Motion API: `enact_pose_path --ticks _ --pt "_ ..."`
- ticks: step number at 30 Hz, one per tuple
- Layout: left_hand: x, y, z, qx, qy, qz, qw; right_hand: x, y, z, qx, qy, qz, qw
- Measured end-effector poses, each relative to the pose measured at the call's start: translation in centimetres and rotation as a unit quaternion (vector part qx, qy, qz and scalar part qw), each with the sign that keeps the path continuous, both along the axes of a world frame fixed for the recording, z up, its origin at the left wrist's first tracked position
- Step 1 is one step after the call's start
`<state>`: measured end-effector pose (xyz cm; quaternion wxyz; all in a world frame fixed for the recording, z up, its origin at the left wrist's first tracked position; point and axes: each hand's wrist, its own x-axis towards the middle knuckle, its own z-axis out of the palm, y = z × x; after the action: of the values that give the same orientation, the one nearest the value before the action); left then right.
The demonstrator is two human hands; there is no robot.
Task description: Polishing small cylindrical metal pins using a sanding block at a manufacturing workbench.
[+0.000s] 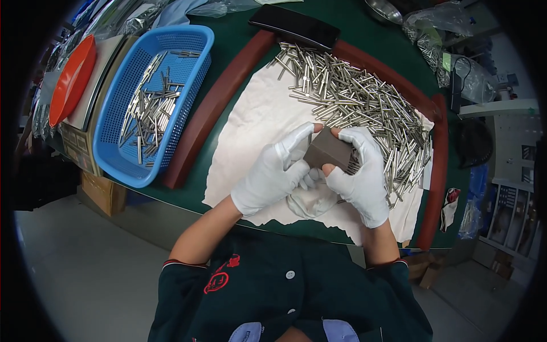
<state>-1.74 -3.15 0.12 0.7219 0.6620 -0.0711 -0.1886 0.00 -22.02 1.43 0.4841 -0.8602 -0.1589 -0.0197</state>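
A cloth (245, 131) is spread on the tabletop (231, 34), bordered left, right and behind by bars (213, 105). Pins (370, 105) are heaped over its far right part. Before the heap, a block (329, 149) is held in the right hand (367, 179), the left hand (270, 174) placed beside. More pins are contained in a basket (134, 176) left of the bars. A device (293, 27) is set at their far left corner.

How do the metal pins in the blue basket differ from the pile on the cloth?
The basket pins are fewer, in loose clusters; the cloth pile is far larger and denser. The basket pins lie inside the blue basket, the cloth pile on pale cloth. Both are slim, silvery rods.
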Motion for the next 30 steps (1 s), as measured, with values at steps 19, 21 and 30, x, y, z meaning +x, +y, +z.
enact_pose_path --ticks 19,21,30 --pt "-0.2 -0.8 -1.0 -0.017 -0.131 0.071 0.989 0.0 0.0 0.0 -0.033 -0.059 -0.016 0.998" --pt "-0.2 -0.1 -0.3 -0.049 -0.055 0.033 0.997 0.0 -0.1 0.1 -0.051 -0.035 -0.054 0.997" --pt "0.3 0.3 0.0 -0.086 0.065 -0.007 0.994 0.4 -0.4 0.1 -0.013 0.006 -0.091 0.996"
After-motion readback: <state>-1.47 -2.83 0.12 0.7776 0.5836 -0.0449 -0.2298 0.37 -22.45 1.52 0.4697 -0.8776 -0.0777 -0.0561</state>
